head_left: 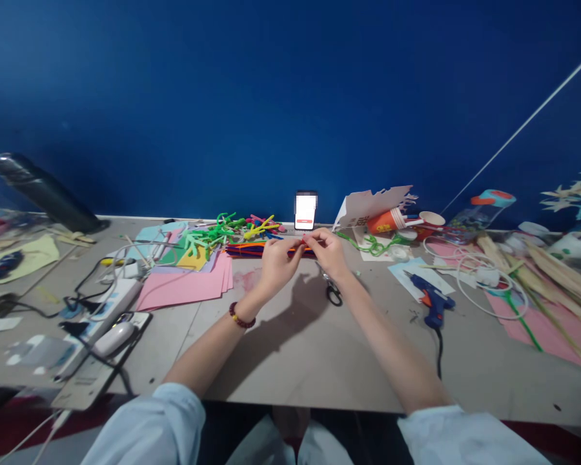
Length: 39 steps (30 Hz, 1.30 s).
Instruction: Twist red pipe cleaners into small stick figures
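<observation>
Both my hands meet over the middle of the table, fingertips close together. My left hand (pixel 281 259), with a beaded bracelet on its wrist, pinches a small red piece (pixel 304 239). My right hand (pixel 327 250) pinches at the same red piece from the other side. Its kind is too small to make out, and fingers cover most of it. Just behind and below the hands lies a bundle of orange, red and dark pipe cleaners (pixel 246 250). Black-handled scissors (pixel 334 295) rest under my right wrist, their blades partly hidden.
A lit phone (pixel 305 210) leans on the blue wall. Green and yellow pipe cleaners (pixel 223 231) and pink paper (pixel 184 284) lie left, near a power strip (pixel 104 316). Rightward are a blue glue gun (pixel 432 300), orange paper cups (pixel 386 221) and a white cable (pixel 491 284).
</observation>
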Each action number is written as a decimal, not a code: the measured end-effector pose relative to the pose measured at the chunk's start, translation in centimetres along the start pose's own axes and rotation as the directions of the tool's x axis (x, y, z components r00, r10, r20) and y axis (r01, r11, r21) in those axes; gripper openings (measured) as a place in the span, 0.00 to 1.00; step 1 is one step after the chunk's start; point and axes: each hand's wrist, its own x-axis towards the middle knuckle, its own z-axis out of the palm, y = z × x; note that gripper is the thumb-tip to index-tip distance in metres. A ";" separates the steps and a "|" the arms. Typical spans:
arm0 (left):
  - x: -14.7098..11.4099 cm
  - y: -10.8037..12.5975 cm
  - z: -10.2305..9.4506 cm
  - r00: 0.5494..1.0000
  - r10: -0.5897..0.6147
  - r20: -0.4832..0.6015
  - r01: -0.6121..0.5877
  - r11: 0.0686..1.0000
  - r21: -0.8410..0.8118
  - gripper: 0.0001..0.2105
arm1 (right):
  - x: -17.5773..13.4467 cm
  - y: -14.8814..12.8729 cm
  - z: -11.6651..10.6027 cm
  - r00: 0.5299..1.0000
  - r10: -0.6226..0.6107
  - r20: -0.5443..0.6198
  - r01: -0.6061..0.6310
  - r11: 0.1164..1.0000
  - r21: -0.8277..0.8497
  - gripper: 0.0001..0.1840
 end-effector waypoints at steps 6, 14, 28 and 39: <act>0.7 0.2 -0.1 0.960 -0.207 0.190 0.273 0.841 -0.466 0.13 | 0.1 -0.5 -0.2 0.989 0.133 0.064 -0.144 0.969 0.200 0.15; 0.9 0.1 -0.7 0.904 -0.160 0.397 0.412 0.579 -0.704 0.15 | -0.1 -1.7 -0.7 0.936 0.198 0.292 -0.303 0.874 0.380 0.17; 1.1 0.4 -0.9 0.921 -0.264 0.288 0.388 0.704 -0.595 0.14 | 1.1 -1.2 -3.1 0.968 0.127 0.215 -0.164 0.973 0.161 0.12; 0.6 0.6 -0.4 0.965 -0.190 0.179 0.245 0.895 -0.374 0.14 | 1.0 -1.4 -2.9 0.981 0.034 0.190 -0.039 0.999 0.023 0.10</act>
